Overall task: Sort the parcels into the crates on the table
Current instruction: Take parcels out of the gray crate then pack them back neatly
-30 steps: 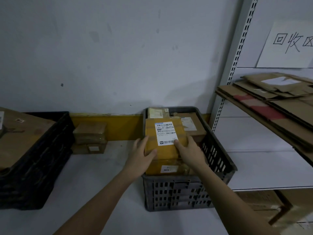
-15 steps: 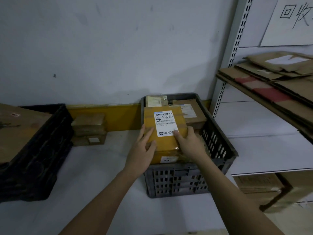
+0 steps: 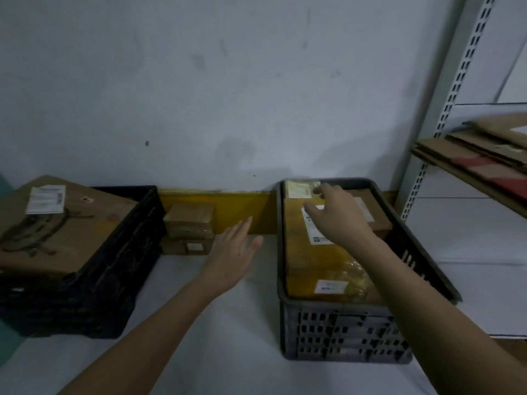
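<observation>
Crates on the tabletop point(image 3: 233, 332) number two. Filling the black crate point(image 3: 114, 269) on the left is one large cardboard box point(image 3: 57, 232). Packed into the grey crate point(image 3: 342, 332) on the right are several parcels, the yellow parcel point(image 3: 313, 263) lying on top. Two small boxes point(image 3: 189, 229) sit stacked against the wall between the crates. Both hands hold nothing: left hand point(image 3: 232, 258) flat with fingers spread above the tabletop, right hand point(image 3: 339, 218) loosely spread just over the yellow parcel
</observation>
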`<state>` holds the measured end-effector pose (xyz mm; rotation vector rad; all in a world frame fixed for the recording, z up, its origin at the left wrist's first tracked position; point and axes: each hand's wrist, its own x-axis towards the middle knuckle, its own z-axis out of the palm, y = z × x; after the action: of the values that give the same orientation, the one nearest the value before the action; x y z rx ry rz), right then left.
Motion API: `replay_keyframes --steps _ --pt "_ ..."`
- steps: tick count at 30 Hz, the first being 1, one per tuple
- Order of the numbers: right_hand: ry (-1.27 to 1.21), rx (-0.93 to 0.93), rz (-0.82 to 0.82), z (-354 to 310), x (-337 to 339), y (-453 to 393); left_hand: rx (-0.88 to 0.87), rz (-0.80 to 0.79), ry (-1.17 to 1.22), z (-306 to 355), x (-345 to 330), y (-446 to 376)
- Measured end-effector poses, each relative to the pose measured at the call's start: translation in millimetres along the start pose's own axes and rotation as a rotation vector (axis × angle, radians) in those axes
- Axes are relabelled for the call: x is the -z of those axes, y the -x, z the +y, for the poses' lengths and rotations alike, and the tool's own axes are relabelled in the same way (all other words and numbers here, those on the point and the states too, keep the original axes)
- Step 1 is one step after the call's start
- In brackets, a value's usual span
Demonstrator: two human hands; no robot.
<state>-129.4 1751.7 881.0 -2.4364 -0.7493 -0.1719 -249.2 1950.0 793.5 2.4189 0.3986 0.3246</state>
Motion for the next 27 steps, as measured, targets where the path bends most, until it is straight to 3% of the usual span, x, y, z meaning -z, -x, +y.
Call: replay_keyframes --steps 4,8,17,27 --pt "-0.062 0.182 -0.153 -54 -28 -27 0.125 0.039 -0.029 -53 41 -10" --pt "-0.086 0.184 -0.255 -93 -83 -58 0.271 0.093 0.002 -112 68 -22" --pt "-0.148 -0.111 -0.553 -135 -268 -155 0.546 0.092 0.213 -246 100 -90" --pt "-0.312 -0.496 -0.566 -128 -403 -223 0.656 0.149 0.407 -336 81 -184"
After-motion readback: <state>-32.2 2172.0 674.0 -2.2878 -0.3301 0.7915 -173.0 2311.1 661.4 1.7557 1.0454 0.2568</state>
